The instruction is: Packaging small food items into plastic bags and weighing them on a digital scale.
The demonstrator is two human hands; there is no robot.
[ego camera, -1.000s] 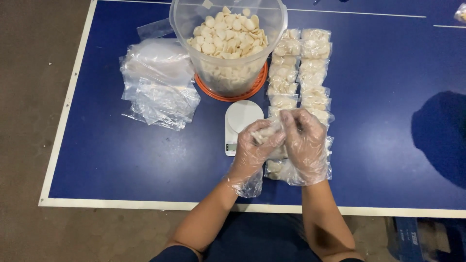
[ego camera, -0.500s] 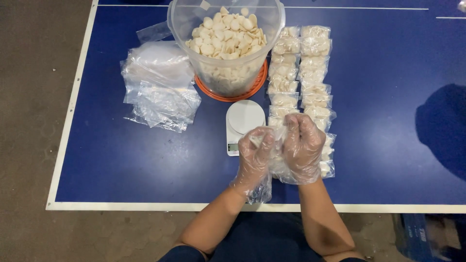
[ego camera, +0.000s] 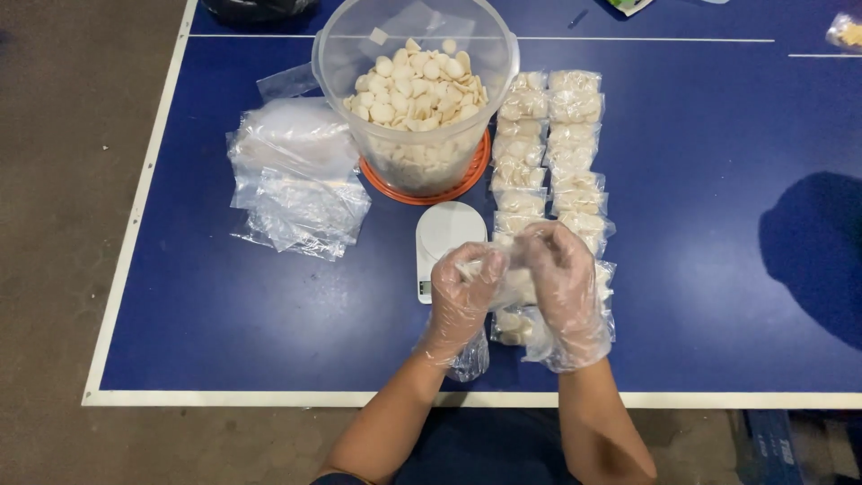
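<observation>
Blue and white-edged, the surface (ego camera: 269, 323) sits over a bare concrete floor (ego camera: 63, 224), with the person standing at its near edge.

From the head camera, looking down: both hands wear thin clear plastic gloves. The left hand (ego camera: 462, 301) and the right hand (ego camera: 566, 287) are closed together on a small clear bag of pale crackers (ego camera: 510, 286), held just above the surface in front of the person — the fingers pinch its top, though whether the mouth is sealed yet I cannot tell. The bag looks crinkly and plump, the pale round chips showing through the film.

As for progress, a good share looks done: two neat rows of filled packets (ego camera: 549, 153) run away from the hands toward the far side, lying flat and touching one another. Much looks left too — the big clear tub (ego camera: 415, 99) on its orange lid (ego camera: 467, 180) is more than half full of loose white chips, and a heap of empty clear bags (ego camera: 296, 175) lies to the left of it.

A small white kitchen scale (ego camera: 440, 238) stands just beside the left hand, between the tub and the person, its round plate bare.
</observation>
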